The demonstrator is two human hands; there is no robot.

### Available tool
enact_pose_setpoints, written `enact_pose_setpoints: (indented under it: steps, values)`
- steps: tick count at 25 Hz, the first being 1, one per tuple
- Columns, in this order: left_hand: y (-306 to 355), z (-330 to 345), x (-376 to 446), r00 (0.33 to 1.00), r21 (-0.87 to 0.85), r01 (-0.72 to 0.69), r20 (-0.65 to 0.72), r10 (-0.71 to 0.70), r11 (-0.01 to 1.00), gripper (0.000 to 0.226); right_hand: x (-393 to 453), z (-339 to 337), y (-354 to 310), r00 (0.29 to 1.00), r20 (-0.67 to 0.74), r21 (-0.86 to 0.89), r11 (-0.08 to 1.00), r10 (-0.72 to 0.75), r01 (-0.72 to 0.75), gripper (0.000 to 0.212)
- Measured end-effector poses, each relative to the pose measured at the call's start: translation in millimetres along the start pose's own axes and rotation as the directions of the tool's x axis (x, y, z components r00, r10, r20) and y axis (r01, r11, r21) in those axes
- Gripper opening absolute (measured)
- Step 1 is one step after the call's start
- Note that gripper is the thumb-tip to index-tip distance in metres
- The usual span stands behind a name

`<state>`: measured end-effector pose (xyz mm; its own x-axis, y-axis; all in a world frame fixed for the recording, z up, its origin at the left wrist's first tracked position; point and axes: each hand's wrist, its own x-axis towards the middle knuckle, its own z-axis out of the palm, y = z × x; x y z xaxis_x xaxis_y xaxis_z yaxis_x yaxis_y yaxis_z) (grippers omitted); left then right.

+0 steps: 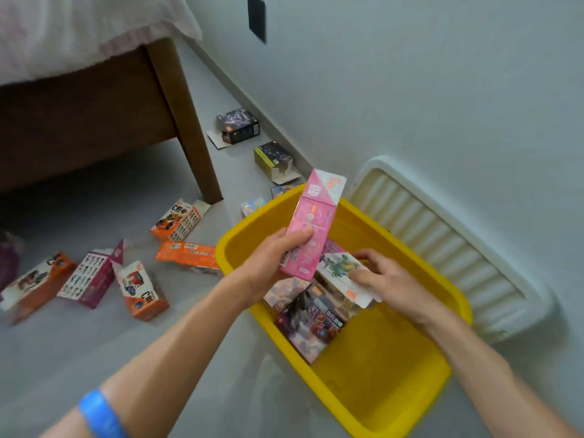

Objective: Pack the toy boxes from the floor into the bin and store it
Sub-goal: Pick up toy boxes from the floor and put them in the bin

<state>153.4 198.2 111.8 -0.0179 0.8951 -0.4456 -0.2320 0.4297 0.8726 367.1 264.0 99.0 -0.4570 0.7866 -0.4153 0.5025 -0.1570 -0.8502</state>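
A yellow bin [395,377] stands on the floor by the wall. My left hand [271,263] grips a tall pink toy box [313,222], held upright over the bin's far half. My right hand [385,279] rests on a white toy box with a green figure [341,273] that lies inside the bin. A purple toy box [311,324] and another box lie beneath it in the bin. Several orange and pink toy boxes [177,221] are scattered on the grey floor to the left.
The bin's white ribbed lid [442,241] leans against the wall behind the bin. A black box [238,124] and a yellow-green box [273,161] lie along the baseboard. A wooden bed frame [186,121] with white bedding stands at upper left.
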Motion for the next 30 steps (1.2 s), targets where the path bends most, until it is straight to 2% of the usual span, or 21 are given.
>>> enact_pose_setpoints:
  steps: [2,3,4,7,9,12,15,17,19,21,22,23,24,25,26,29,30]
  values:
    - [-10,4,2,0.999,0.029,0.012,0.039,-0.013,0.999,0.057,6,10,3,0.997,0.068,-0.161,0.985,-0.043,0.054,0.053]
    - [-16,6,3,0.999,0.055,0.021,0.043,-0.024,0.998,0.058,10,14,4,0.997,0.078,-0.205,0.978,-0.027,0.042,0.068]
    - [-21,8,5,0.999,0.069,0.029,0.020,-0.031,0.997,0.060,15,17,6,0.998,0.060,-0.178,0.984,0.007,0.004,0.074]
    - [-27,5,10,0.983,-0.002,0.028,-0.183,-0.028,1.000,0.052,26,11,10,0.983,-0.076,0.137,0.979,0.165,-0.153,0.059]
    - [-29,2,14,0.959,-0.029,0.046,-0.278,-0.053,0.999,0.047,28,-1,17,0.967,-0.130,0.347,0.924,0.217,-0.161,0.054]
    - [-32,4,17,0.952,-0.044,0.111,-0.281,-0.119,0.993,0.050,15,3,29,0.979,-0.081,0.620,0.778,0.187,-0.098,0.061]
    - [-32,1,17,0.956,-0.130,0.085,-0.267,-0.118,0.988,0.053,-2,21,42,0.954,-0.195,0.699,0.714,0.229,-0.029,0.060]
    - [-31,0,17,0.957,-0.123,0.057,-0.277,-0.089,0.991,0.057,-7,19,47,0.931,-0.297,0.586,0.810,0.213,0.002,0.063]
    - [-34,1,20,0.944,-0.071,0.031,-0.325,-0.053,0.997,0.063,-11,5,48,0.926,-0.361,0.368,0.929,0.110,0.034,0.068]
    - [-36,3,23,0.931,-0.045,0.033,-0.361,-0.047,0.998,0.059,-17,-9,46,0.901,-0.433,-0.012,1.000,0.008,-0.014,0.066]
    - [-37,3,24,0.930,-0.021,0.042,-0.364,-0.047,0.999,0.056,-18,-13,48,0.898,-0.437,-0.282,0.955,-0.048,-0.086,0.066]
    - [-39,4,24,0.933,0.009,0.053,-0.356,-0.046,0.999,0.053,-18,-13,53,0.908,-0.410,-0.539,0.826,-0.087,-0.164,0.067]
    - [-40,5,25,0.937,0.040,0.058,-0.346,-0.041,0.998,0.052,-18,-12,59,0.923,-0.373,-0.716,0.660,-0.090,-0.225,0.068]
    - [-41,6,25,0.941,0.066,0.055,-0.337,-0.030,0.996,0.052,-16,-8,63,0.938,-0.343,-0.812,0.519,-0.054,-0.267,0.068]
    - [-41,6,24,0.945,0.085,0.047,-0.328,-0.017,0.995,0.052,-12,-2,65,0.944,-0.330,-0.854,0.426,0.004,-0.300,0.065]
    - [-42,8,24,0.951,0.133,0.035,-0.310,0.008,0.990,0.045,7,8,66,0.936,-0.314,-0.911,0.228,0.161,-0.345,0.048]
    - [-42,8,24,0.952,0.157,0.036,-0.305,0.014,0.987,0.043,13,9,66,0.934,-0.299,-0.921,0.197,0.196,-0.337,0.043]
